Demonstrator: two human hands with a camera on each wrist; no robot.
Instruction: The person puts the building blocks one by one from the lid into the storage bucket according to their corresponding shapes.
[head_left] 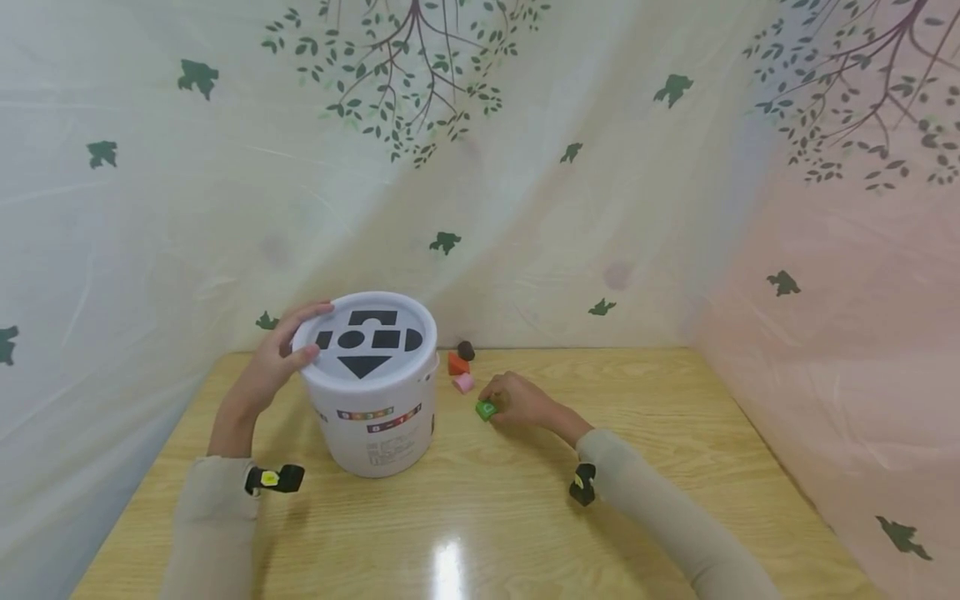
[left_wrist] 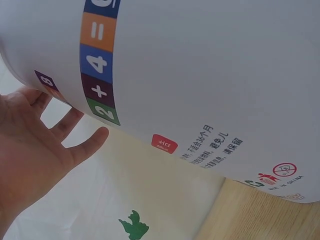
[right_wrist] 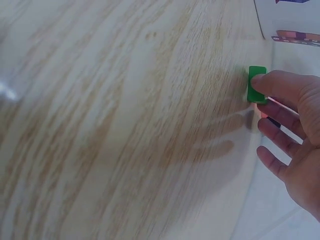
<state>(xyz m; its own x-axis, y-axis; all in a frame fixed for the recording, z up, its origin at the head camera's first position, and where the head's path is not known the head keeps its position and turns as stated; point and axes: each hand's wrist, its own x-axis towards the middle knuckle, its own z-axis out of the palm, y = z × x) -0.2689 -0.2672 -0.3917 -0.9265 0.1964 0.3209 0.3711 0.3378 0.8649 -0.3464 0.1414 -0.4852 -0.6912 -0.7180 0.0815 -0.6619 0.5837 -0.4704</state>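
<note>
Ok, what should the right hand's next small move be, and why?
Probably raise the green block toward the lid to check it against the dark shapes there: the right hand pinches the block to the right of the upright bucket, and the left hand touches the lid, which could help steady it.

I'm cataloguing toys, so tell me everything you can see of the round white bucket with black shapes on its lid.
The white, cylindrical, plastic-looking bucket stands upright on the wood-grain table. Its round white lid is on, showing a black arch, circle, triangle, half-circle and rectangular shapes. Its side carries coloured strips of sums, small Chinese print and a red label. The person's bare left hand touches the lid's edge. Any contents are hidden.
</note>
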